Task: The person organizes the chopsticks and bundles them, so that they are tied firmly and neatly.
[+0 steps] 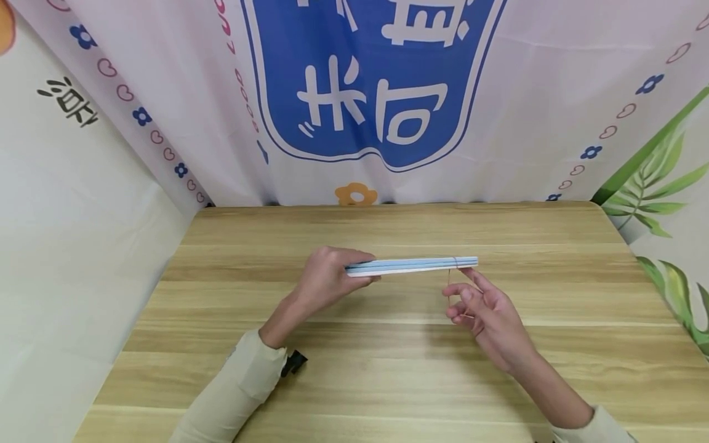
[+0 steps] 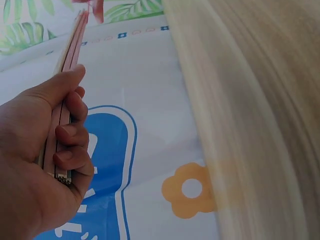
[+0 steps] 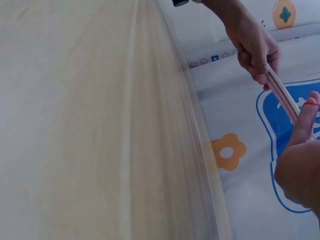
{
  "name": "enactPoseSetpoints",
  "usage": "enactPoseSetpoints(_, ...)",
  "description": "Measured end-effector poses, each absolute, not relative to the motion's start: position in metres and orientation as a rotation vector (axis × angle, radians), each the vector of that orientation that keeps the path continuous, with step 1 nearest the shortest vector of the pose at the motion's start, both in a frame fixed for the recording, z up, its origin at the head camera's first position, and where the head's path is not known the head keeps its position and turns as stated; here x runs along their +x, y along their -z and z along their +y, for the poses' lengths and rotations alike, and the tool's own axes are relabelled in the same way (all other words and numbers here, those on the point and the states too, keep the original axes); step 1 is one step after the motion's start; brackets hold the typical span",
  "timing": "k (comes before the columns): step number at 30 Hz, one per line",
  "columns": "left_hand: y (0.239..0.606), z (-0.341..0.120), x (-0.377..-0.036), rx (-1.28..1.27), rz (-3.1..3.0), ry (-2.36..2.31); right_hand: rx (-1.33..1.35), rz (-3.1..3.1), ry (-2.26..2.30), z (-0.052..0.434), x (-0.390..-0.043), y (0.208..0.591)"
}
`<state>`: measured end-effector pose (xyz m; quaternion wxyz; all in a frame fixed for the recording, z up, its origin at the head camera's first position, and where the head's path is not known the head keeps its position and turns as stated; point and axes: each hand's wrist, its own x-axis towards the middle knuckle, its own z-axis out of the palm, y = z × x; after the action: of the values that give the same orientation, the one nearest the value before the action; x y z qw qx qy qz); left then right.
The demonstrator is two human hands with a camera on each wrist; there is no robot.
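Observation:
A thin stack of blue and white booklets (image 1: 412, 265) is held level above the wooden table (image 1: 388, 375). My left hand (image 1: 330, 278) grips its left end, thumb on one face and fingers curled on the other (image 2: 70, 135). A thin rubber band (image 1: 455, 264) loops round the stack's right end and runs down to my right hand (image 1: 483, 307). It shows red on that hand's outstretched finger (image 3: 311, 102), and the other fingers curl below it. The left wrist view shows the stack (image 2: 69, 60) edge-on.
A printed cloth backdrop (image 1: 365, 92) with a blue sign hangs behind the table's far edge. Leaf-patterned cloth (image 1: 659, 197) is at the right and a plain white wall (image 1: 66, 246) at the left. A small black clip (image 1: 292, 363) sits at my left cuff.

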<state>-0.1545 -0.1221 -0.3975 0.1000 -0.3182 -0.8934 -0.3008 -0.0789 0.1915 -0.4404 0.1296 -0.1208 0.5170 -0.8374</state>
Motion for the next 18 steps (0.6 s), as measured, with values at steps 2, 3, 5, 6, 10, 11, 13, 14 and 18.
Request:
enactPoseSetpoints(2, 0.397, -0.124, -0.155, -0.981, -2.622, 0.884, -0.395, 1.466, 2.454, 0.193, -0.079, 0.442)
enactPoseSetpoints(3, 0.396, -0.125, -0.155, -1.000, -2.614, 0.880, -0.417, 1.446, 2.464, 0.194, -0.080, 0.443)
enactPoseSetpoints(5, 0.395, -0.127, -0.156, -1.036, -2.598, 0.872, -0.471, 1.398, 2.489, 0.195, -0.081, 0.444)
enactPoseSetpoints(6, 0.394, -0.128, -0.156, -1.053, -2.594, 0.874, -0.496, 1.375, 2.501, 0.196, -0.081, 0.445)
enactPoseSetpoints(10, 0.391, -0.131, -0.156, -1.088, -2.589, 0.888, -0.573, 1.310, 2.534, 0.200, -0.084, 0.445)
enactPoseSetpoints(11, 0.390, -0.131, -0.156, -1.093, -2.589, 0.894, -0.576, 1.306, 2.537, 0.201, -0.084, 0.445)
enactPoseSetpoints(13, 0.390, -0.132, -0.156, -1.101, -2.587, 0.895, -0.570, 1.303, 2.541, 0.202, -0.085, 0.444)
enactPoseSetpoints(14, 0.389, -0.132, -0.156, -1.109, -2.585, 0.892, -0.557, 1.308, 2.539, 0.203, -0.085, 0.443)
enactPoseSetpoints(18, 0.390, -0.131, -0.155, -1.140, -2.590, 0.865, -0.478, 1.367, 2.511, 0.203, -0.087, 0.439)
